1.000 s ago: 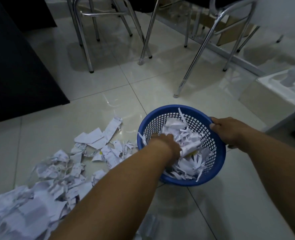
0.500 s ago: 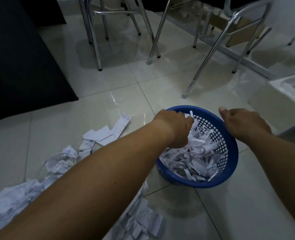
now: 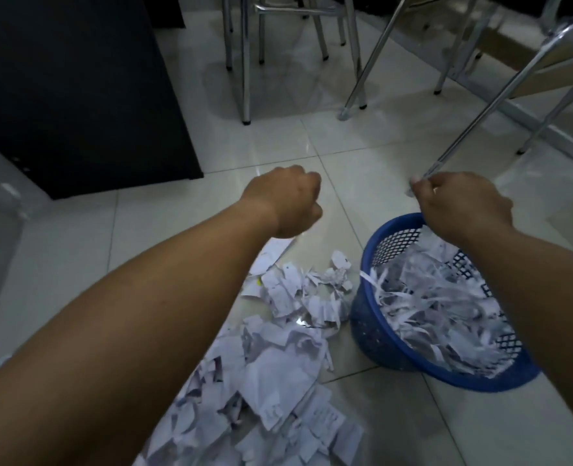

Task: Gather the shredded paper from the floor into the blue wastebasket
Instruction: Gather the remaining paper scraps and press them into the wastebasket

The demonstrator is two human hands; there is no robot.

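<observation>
The blue wastebasket (image 3: 376, 334) stands on the tiled floor at the right, filled with white shredded paper (image 3: 440, 314). More shredded paper (image 3: 285, 361) lies in a loose pile on the floor just left of the basket and runs toward the bottom edge. My right hand (image 3: 463, 206) sits at the basket's far rim with its fingers curled over it. My left hand (image 3: 285, 200) hovers in a closed fist above the bare floor, beyond the pile and left of the basket. No paper shows in it.
Several chrome chair legs (image 3: 244, 72) stand on the floor ahead, and one slanted leg (image 3: 480, 122) ends just beyond my right hand. A black cabinet (image 3: 76, 89) fills the upper left. Bare tiles lie between it and the pile.
My left hand came out of the basket and moved left, over the floor beyond the pile. My right hand stayed at the basket's far rim. The view tilted and shifted.
</observation>
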